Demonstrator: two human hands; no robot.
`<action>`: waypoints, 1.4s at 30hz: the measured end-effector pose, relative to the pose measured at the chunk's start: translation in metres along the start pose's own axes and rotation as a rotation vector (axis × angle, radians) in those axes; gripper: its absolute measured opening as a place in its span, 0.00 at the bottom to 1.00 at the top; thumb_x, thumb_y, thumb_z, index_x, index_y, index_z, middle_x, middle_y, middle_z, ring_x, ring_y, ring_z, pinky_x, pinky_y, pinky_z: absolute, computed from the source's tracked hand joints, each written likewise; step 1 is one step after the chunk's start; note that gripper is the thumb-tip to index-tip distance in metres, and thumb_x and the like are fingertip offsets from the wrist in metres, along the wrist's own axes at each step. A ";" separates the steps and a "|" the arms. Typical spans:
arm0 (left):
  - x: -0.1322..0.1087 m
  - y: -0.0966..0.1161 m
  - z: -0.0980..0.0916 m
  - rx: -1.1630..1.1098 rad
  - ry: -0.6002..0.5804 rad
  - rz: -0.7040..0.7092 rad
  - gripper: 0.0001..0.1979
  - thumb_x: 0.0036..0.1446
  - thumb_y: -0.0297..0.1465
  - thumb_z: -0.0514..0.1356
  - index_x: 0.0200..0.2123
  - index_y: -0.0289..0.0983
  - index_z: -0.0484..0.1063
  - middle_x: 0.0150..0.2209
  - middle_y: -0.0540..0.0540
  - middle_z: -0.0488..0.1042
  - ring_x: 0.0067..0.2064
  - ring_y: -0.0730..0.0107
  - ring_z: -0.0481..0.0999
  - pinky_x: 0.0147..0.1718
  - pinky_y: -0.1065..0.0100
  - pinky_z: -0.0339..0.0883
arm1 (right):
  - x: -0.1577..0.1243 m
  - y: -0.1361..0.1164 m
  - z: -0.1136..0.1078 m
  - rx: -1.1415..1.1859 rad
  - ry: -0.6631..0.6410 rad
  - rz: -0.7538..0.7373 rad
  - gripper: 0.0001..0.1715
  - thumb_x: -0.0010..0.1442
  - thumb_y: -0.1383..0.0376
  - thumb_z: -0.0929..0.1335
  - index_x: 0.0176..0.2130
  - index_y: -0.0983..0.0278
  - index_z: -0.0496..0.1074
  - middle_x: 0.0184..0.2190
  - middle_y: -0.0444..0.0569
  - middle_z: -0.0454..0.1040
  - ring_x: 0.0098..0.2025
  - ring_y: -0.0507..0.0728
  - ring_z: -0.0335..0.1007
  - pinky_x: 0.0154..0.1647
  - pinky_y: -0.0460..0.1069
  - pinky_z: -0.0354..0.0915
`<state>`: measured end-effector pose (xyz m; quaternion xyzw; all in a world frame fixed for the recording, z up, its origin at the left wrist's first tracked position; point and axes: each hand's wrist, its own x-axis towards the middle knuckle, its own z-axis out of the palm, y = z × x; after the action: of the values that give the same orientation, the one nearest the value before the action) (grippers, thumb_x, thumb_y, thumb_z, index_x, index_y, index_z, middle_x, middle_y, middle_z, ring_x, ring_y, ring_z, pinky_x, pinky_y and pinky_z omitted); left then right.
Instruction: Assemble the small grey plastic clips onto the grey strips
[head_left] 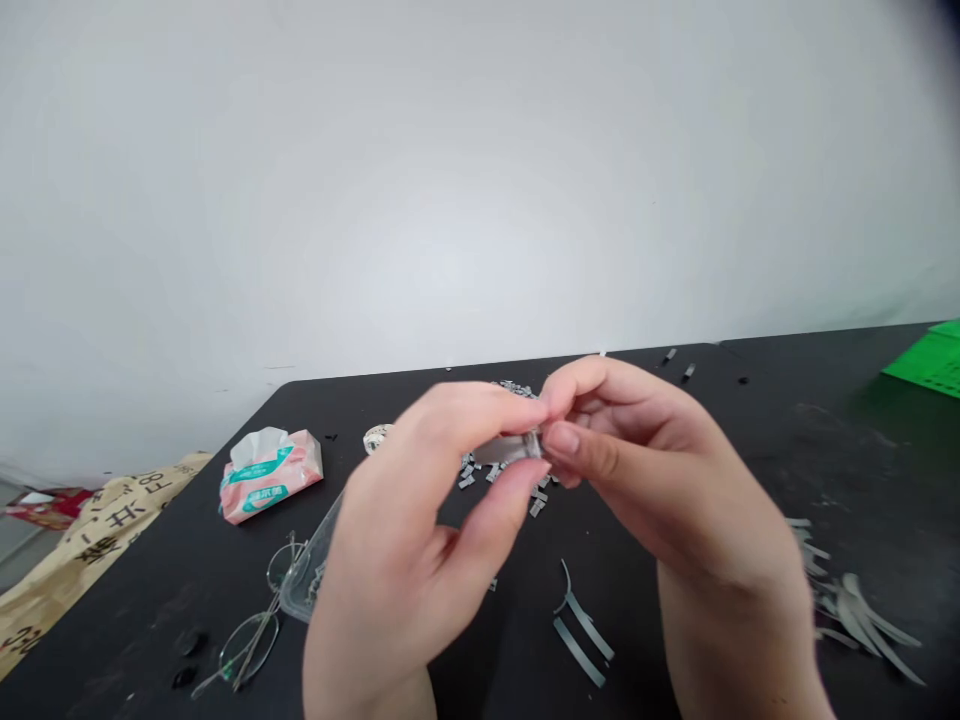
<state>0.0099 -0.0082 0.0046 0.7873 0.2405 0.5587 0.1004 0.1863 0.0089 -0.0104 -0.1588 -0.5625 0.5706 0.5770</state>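
Observation:
Both hands are raised over a black table (750, 440), fingertips meeting. My left hand (420, 540) pinches a small grey metal piece (510, 449) between thumb and forefinger. My right hand (645, 470) pinches the same piece from the right, with its fingers closed round the end. Behind the hands a heap of small grey clips (510, 475) lies on the table, partly hidden.
A pink tissue pack (270, 475) lies at the left. Folded glasses (255, 620) and a clear plastic container (311, 575) sit near the front left. Grey strips (581, 630) lie in front, more strips (855, 600) at the right. A green sheet (930, 360) is far right.

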 end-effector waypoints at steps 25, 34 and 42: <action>0.000 -0.001 0.005 -0.220 -0.023 -0.221 0.19 0.62 0.28 0.67 0.53 0.51 0.70 0.36 0.53 0.80 0.36 0.66 0.84 0.32 0.66 0.82 | -0.004 -0.015 -0.006 0.079 -0.047 0.135 0.09 0.53 0.74 0.79 0.33 0.64 0.79 0.23 0.42 0.78 0.23 0.49 0.76 0.21 0.41 0.74; 0.000 -0.002 0.006 -0.116 -0.001 -0.205 0.21 0.61 0.28 0.66 0.54 0.51 0.69 0.34 0.53 0.79 0.34 0.68 0.82 0.28 0.68 0.78 | -0.006 -0.015 -0.007 -0.064 -0.009 0.071 0.07 0.54 0.71 0.79 0.33 0.64 0.80 0.22 0.42 0.79 0.22 0.49 0.76 0.24 0.42 0.75; -0.003 -0.006 0.015 0.215 0.021 -0.079 0.23 0.63 0.25 0.64 0.59 0.48 0.67 0.43 0.51 0.80 0.44 0.66 0.82 0.40 0.65 0.79 | 0.000 -0.006 0.003 -0.322 0.247 -0.023 0.03 0.59 0.68 0.77 0.34 0.63 0.79 0.24 0.43 0.81 0.24 0.52 0.78 0.26 0.45 0.76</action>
<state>0.0218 -0.0029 -0.0062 0.7776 0.3307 0.5337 0.0348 0.1863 0.0060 -0.0043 -0.3114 -0.5731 0.4426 0.6154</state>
